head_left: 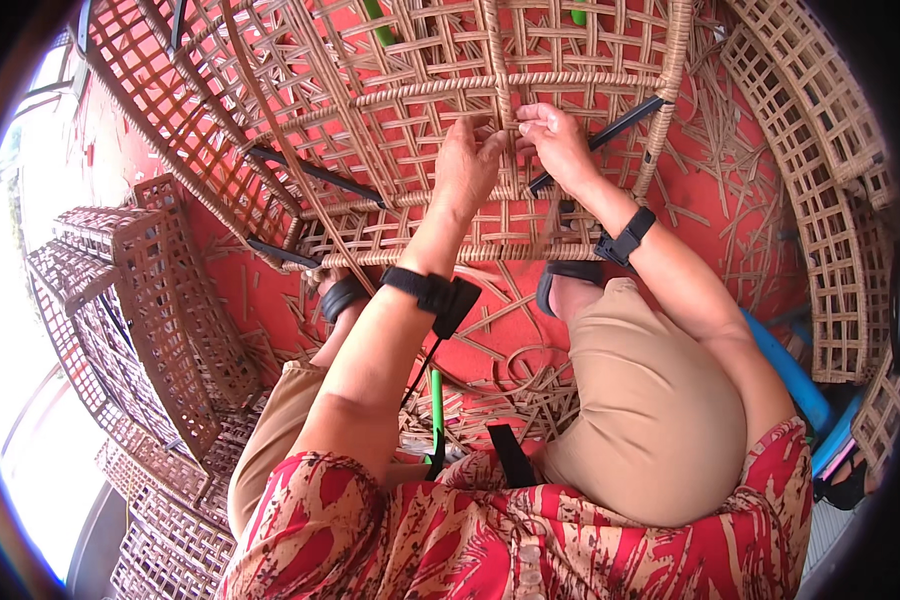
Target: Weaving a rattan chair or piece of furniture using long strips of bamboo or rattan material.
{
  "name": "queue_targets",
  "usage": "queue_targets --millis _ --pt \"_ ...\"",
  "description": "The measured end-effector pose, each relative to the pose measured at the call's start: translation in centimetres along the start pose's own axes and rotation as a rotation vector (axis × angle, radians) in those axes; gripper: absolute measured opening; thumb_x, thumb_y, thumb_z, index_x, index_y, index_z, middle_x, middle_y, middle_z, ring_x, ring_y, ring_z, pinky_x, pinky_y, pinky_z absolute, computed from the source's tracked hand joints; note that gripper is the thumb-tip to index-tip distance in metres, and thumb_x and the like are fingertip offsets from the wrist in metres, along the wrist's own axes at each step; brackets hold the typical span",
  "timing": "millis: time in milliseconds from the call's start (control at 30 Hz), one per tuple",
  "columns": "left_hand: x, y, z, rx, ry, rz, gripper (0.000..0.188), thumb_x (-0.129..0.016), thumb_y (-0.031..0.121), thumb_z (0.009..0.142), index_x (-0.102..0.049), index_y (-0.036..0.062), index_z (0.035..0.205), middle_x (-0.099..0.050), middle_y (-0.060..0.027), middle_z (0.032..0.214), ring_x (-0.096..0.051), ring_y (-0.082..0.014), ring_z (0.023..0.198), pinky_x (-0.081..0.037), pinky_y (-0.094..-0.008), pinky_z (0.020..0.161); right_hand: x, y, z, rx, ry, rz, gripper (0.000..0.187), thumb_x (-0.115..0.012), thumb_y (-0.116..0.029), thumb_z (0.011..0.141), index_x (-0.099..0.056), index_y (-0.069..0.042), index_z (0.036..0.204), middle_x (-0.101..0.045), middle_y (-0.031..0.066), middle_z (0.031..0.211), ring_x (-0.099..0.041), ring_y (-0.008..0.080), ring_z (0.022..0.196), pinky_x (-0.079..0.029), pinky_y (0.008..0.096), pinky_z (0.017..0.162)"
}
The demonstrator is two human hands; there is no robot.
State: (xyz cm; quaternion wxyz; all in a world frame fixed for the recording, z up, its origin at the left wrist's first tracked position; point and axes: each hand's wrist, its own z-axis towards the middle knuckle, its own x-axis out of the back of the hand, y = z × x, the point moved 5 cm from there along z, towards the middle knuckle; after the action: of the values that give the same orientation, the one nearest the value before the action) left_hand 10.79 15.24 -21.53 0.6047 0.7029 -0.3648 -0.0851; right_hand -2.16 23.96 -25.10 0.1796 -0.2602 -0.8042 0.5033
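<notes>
A large tan woven wicker frame (420, 95), with wrapped ribs and an open lattice, stands in front of me. Beside its middle upright rib (503, 100), my left hand (467, 168) is closed, thumb against bent fingers; what it grips is too small to make out. Just right of that rib, my right hand (558, 148) has its fingers bent in a pinch at the lattice. A thin brown wicker strand (547, 232), smeared by motion, hangs below it and seems to run from its fingers. Long loose strands (315, 60) slant across the frame's left part.
Black metal bars (625, 122) brace the frame. Cut wicker scraps (495, 310) litter the red floor. Other woven pieces stand stacked at left (135, 320) and right (820, 180). A green rod (437, 415) rises between my legs; blue tubing (790, 375) lies by my right elbow.
</notes>
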Motion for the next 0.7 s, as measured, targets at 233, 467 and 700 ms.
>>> queue_targets --millis 233,467,700 --pt "-2.3 0.1 1.3 0.109 -0.025 -0.024 0.019 -0.067 0.015 0.082 -0.063 -0.0016 0.091 -0.065 -0.0060 0.076 -0.058 -0.0113 0.069 -0.048 -0.0267 0.065 0.7 -2.1 -1.0 0.147 0.047 -0.422 0.015 -0.055 -0.008 0.086 -0.064 -0.003 0.096 -0.066 0.0141 0.089 -0.066 0.0271 0.075 -0.051 0.0357 0.067" --pt "-2.4 -1.0 1.5 0.114 -0.083 -0.112 0.015 -0.069 0.012 0.080 -0.064 -0.0003 0.088 -0.062 -0.0007 0.072 -0.053 -0.0069 0.065 -0.044 -0.0240 0.060 -0.7 -5.2 -2.2 0.532 0.099 -0.944 0.011 -0.057 -0.008 0.083 -0.062 -0.003 0.092 -0.062 0.0150 0.084 -0.063 0.0352 0.078 -0.050 0.0450 0.068" --pt "-2.0 0.1 0.8 0.091 -0.103 -0.111 0.017 -0.069 0.011 0.081 -0.065 0.0003 0.093 -0.061 0.0000 0.072 -0.054 -0.0068 0.065 -0.045 -0.0234 0.059 -0.6 -1.8 -1.2 0.095 -0.015 -0.245 0.038 -0.051 -0.002 0.082 -0.054 -0.001 0.120 -0.067 0.0103 0.099 -0.065 0.0230 0.079 -0.052 0.0336 0.075"
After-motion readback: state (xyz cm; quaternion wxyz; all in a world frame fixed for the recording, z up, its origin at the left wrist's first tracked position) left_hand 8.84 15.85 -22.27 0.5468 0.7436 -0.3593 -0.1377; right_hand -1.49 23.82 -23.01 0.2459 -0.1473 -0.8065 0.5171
